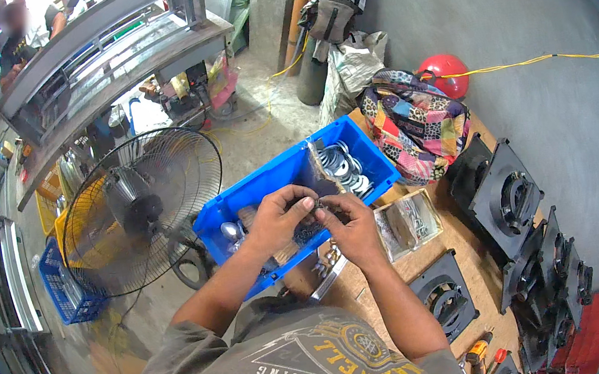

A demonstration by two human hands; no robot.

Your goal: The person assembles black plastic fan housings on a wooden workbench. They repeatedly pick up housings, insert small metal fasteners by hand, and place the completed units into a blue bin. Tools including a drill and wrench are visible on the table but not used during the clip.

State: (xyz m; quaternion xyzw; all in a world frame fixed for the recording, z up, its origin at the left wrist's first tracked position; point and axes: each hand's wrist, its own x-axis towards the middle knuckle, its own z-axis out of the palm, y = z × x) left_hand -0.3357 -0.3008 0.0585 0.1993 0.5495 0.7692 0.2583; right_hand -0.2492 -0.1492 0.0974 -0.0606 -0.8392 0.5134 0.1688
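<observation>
My left hand (284,216) and my right hand (351,229) meet over a blue plastic bin (257,181). Their fingertips pinch a small dark piece (318,204) between them, too small to name. Silver ring-shaped parts (345,167) lie in the bin's far right section, behind a divider (323,168). Beneath my hands, a heap of small dark parts (307,230) is partly hidden. Shiny rounded pieces (231,232) sit at the bin's left end.
A shallow tray of bagged parts (410,222) stands right of the bin. Black square frames (444,293) lie and lean along the wooden board, near a yellow drill (479,357). A large fan (141,205) stands left; a patchwork bag (416,121) rests beyond the bin.
</observation>
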